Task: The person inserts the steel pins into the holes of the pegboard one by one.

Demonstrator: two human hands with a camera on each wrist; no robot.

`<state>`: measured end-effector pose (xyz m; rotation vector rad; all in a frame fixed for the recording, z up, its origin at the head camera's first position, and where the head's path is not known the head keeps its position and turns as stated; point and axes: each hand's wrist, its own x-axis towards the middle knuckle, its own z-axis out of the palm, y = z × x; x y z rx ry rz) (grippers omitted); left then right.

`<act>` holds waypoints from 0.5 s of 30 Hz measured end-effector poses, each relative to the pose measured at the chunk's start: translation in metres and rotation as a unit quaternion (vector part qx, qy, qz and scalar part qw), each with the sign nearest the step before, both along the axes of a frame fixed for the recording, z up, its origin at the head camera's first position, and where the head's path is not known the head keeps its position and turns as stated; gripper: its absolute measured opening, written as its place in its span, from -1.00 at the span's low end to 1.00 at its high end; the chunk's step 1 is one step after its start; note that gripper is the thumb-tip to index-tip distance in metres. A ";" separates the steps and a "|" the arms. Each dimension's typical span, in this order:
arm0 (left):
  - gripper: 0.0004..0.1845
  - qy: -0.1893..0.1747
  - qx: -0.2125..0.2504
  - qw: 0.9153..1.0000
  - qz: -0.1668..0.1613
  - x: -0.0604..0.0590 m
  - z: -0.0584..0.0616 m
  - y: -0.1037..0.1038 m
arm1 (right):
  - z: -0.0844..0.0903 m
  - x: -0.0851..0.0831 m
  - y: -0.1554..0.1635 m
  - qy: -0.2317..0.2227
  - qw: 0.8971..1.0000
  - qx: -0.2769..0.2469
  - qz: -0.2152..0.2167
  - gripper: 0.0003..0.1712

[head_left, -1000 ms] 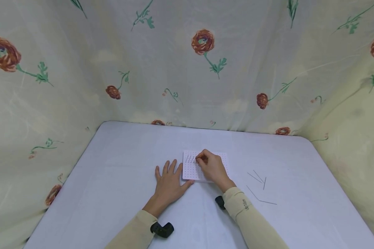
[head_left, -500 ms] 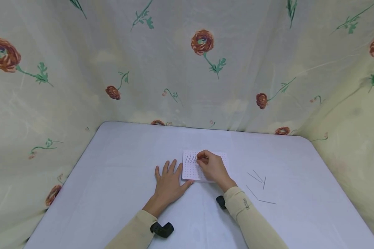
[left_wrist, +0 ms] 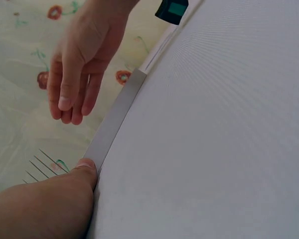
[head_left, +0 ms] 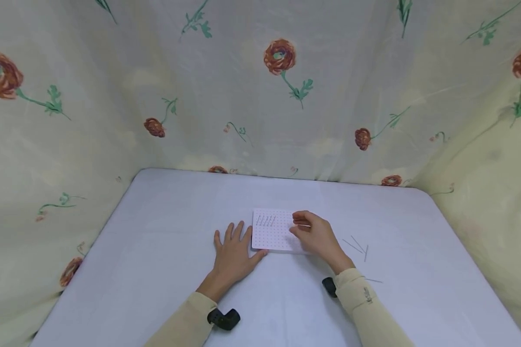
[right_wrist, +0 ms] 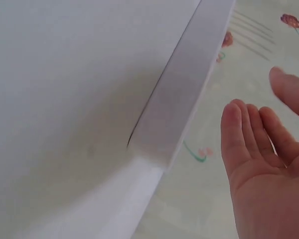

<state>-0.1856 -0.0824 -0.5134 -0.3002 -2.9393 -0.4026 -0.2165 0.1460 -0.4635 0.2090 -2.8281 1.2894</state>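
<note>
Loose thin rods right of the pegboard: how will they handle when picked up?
Probably stiff: the loose rods look straight, like the standing rods in the pegboard. Likely light, being so thin. May be fiddly to pinch, lying flat on the table; cross-section too small to judge rolling.

The right grip (right_wrist: pixel 270 179) hangs near a white board (right_wrist: pixel 183 79).
</note>
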 end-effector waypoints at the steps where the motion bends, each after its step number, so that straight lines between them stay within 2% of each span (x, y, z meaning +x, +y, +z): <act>1: -0.10 -0.001 0.002 1.000 0.001 0.000 0.000 0.000 | 0.001 0.002 0.004 0.001 1.000 -0.004 0.004 -0.52; 4: -0.11 -0.002 0.009 1.000 0.003 0.001 0.001 -0.001 | 0.005 0.009 0.015 0.007 1.000 -0.010 0.013 -0.47; 11: -0.13 0.001 0.026 1.000 -0.002 0.001 0.000 0.002 | 0.009 0.030 0.044 0.033 0.999 0.037 0.011 -0.41; 15: -0.13 0.004 0.022 1.000 -0.002 0.001 0.001 0.003 | 0.009 0.041 0.061 0.039 0.998 0.047 0.002 -0.41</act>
